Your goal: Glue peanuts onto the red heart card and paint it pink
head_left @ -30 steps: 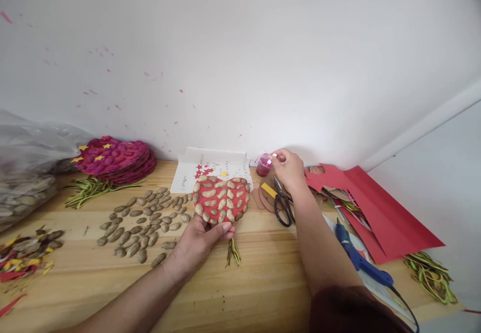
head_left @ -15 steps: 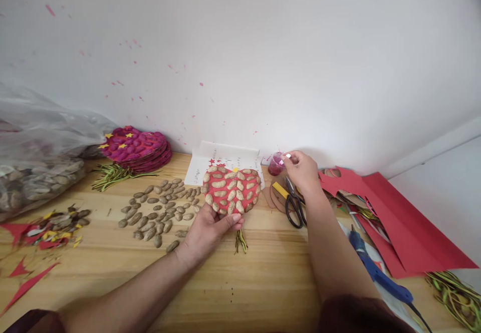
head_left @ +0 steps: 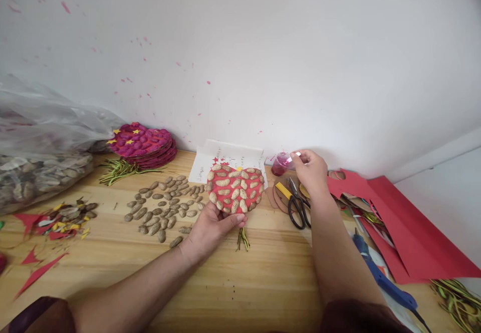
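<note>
Peanut heart (head_left: 235, 189) is up over the surface (head_left: 274, 273), its bottom pinched in the left hand (head_left: 218, 229). At two o'clock from it, the right hand (head_left: 311, 168) pinches a small white thing (head_left: 293, 157) by a pink cup (head_left: 278, 167). Loose peanuts (head_left: 153, 229) lie at nine o'clock, scissors (head_left: 296, 214) around three.

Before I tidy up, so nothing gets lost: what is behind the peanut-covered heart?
Behind the peanut-covered heart lies a marked white sheet; red stars and a yellow piece show past the heart's top edge. The heart covers part of the sheet; anything there cannot be seen.
</note>
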`<state>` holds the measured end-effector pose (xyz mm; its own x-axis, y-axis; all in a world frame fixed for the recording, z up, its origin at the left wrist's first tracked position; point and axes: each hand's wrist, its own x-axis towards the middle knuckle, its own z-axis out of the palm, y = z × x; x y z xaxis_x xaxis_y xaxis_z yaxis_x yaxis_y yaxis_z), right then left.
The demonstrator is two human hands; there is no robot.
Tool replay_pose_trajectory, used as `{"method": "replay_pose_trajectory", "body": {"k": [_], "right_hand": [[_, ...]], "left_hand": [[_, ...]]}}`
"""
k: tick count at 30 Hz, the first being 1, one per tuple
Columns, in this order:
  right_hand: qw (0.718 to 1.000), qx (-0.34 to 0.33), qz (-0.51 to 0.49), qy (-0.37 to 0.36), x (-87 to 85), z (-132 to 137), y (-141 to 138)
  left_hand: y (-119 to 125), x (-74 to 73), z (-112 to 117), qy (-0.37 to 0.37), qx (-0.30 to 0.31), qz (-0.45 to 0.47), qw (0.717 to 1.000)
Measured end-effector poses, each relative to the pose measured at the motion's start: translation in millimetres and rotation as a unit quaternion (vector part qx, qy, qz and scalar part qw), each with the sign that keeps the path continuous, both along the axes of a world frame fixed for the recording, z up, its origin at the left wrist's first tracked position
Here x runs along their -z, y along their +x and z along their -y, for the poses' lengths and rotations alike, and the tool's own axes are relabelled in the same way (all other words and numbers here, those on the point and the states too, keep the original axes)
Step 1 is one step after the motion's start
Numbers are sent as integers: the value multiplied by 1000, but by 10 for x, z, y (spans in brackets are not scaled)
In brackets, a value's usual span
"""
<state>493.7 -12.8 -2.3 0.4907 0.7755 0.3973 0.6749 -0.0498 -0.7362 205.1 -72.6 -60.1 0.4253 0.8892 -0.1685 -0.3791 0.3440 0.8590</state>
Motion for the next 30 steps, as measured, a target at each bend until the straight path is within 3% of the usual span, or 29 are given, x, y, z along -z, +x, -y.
{"method": "replay_pose_trajectory", "body": {"k": [6, 14, 30], "right_hand": [[999, -8, -40, 10, 11, -11, 48], [996, -15, -80, 22, -14, -4, 53], [990, -12, -132, 49, -76, 19, 76]], "left_hand": [[14, -51, 3, -4, 4, 16, 1000], [14, 3, 11, -45, -2, 19, 999], [17, 22, 11, -34, -8, 31, 999]]}}
